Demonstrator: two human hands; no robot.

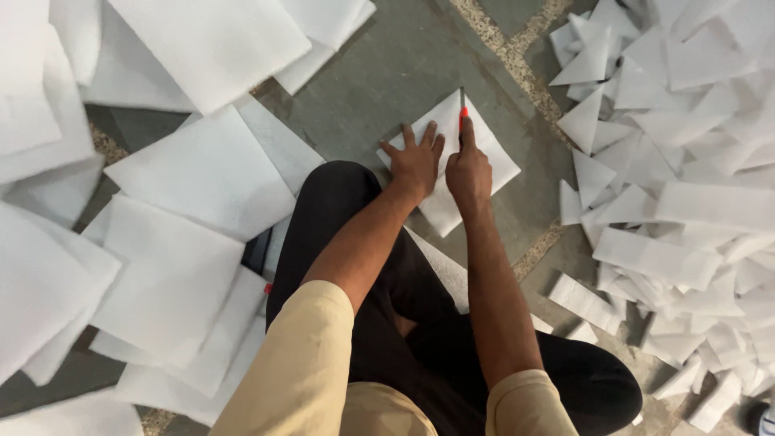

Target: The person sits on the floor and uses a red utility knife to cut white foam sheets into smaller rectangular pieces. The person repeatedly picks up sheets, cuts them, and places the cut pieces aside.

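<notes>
A white foam sheet [492, 157] lies on the grey stone floor [379, 89] in front of my knee. My left hand [416, 161] presses flat on the sheet's left half, fingers spread. My right hand [468, 168] is shut on a cutter with an orange handle [462, 113], whose dark blade points away from me along the sheet's middle, near its far corner. My black trouser leg [339, 202] reaches up to the sheet's near edge.
Large white foam sheets [202, 173] are stacked loosely on the left and behind. A heap of cut strips and triangular offcuts [670, 161] covers the floor on the right. Another sheet [444, 270] lies under my legs.
</notes>
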